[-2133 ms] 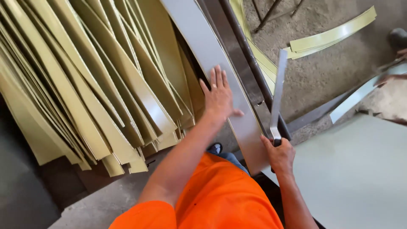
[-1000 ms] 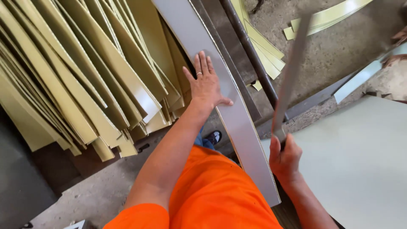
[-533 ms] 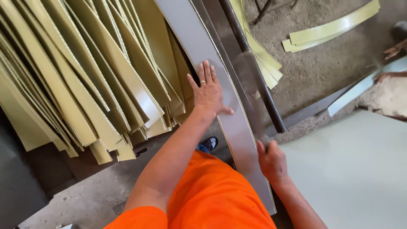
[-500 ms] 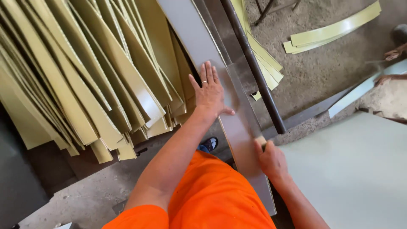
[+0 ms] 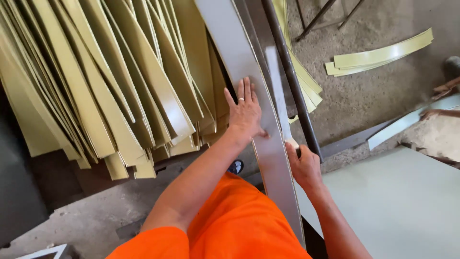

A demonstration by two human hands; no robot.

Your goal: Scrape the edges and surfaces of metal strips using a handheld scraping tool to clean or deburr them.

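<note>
My left hand (image 5: 245,111) lies flat, fingers spread, on a long grey metal strip (image 5: 225,43) that runs from the top of the view down toward my body. My right hand (image 5: 304,165) grips the near end of a narrower grey strip (image 5: 277,81) that lies alongside the wide one, next to a dark round bar (image 5: 287,72). A ring shows on the left hand.
A big fan of olive-yellow metal strips (image 5: 96,81) leans at the left. More yellow strips (image 5: 378,55) lie on the dirt floor at the upper right. A large pale sheet (image 5: 407,211) fills the lower right. My orange shirt (image 5: 235,230) is at the bottom.
My right hand swung the narrow strip up off the edge, then laid it down flat beside the wide strip. My left hand stayed pressed on the wide strip.
</note>
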